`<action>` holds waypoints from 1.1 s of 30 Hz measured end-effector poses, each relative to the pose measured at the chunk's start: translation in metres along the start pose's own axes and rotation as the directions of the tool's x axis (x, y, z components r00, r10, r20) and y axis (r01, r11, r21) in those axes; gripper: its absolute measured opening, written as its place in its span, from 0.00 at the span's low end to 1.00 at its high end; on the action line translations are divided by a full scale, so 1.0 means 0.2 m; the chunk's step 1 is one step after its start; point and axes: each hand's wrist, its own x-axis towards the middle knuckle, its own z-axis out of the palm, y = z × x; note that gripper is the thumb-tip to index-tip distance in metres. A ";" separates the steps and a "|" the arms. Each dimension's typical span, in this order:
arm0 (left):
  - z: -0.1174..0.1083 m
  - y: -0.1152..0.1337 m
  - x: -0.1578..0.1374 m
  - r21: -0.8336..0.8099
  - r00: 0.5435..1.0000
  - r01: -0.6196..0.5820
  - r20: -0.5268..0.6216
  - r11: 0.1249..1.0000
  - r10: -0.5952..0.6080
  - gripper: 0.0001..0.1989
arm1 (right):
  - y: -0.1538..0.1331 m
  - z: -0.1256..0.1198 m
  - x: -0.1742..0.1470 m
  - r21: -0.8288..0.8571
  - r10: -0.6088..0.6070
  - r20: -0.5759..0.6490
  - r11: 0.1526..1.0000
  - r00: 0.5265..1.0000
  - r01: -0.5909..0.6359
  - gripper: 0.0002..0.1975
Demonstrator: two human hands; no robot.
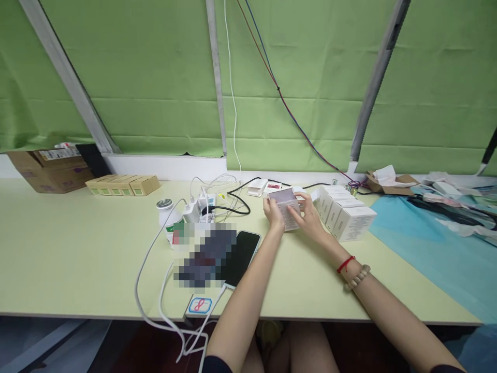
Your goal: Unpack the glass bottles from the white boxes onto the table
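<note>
Left hand (274,212) is curled round one edge of the box (288,219), right hand (309,216) is lightly pinching the other, at the table (97,248) just left of the white cartons (353,224). I'd steady it with the left and go easy with the right; card probably dents.

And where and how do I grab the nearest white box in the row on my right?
Grip the nearest white box by its left and right sides, probably from the front and above. Its top and near face are uncovered, while the other white boxes stand close behind, leaving little finger room there.
</note>
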 end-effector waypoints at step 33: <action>0.00 0.03 -0.02 -0.119 0.803 0.481 0.458 0.869 -0.381 0.21 | -0.07 -0.03 0.06 0.518 0.370 0.015 0.792 0.929 -0.324 0.17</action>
